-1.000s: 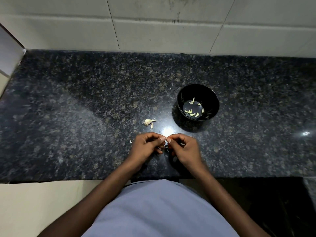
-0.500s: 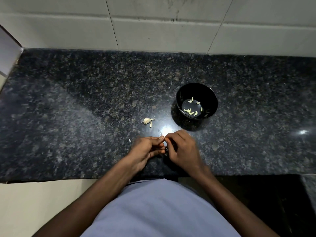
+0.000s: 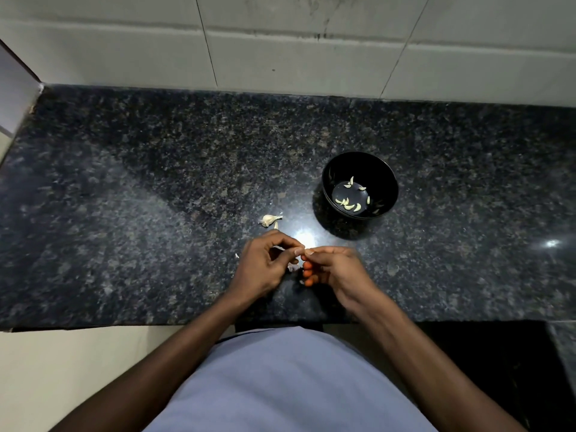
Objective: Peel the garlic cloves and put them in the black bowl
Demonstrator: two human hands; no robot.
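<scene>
**Peeling a clove above the counter**

The speckled granite counter (image 3: 156, 198) is polished and glossy. The round black bowl (image 3: 386, 169) holds several pale, curved peeled cloves (image 3: 349, 204). The left hand (image 3: 265, 266) and right hand (image 3: 336, 269) meet fingertip to fingertip, pinching a clove too hidden to point out. Better to nip the papery skin and roll, not crush. The knobbly garlic remnant (image 3: 269, 219) lies just beyond.

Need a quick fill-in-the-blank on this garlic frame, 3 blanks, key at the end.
1. The peeled cloves lie inside the black ____.
2. The garlic piece on the counter lies to the ____ of the bowl in the picture.
3. The left hand and right hand meet at their ____, near the counter's front edge.

Missing words: bowl; left; fingertips
</scene>
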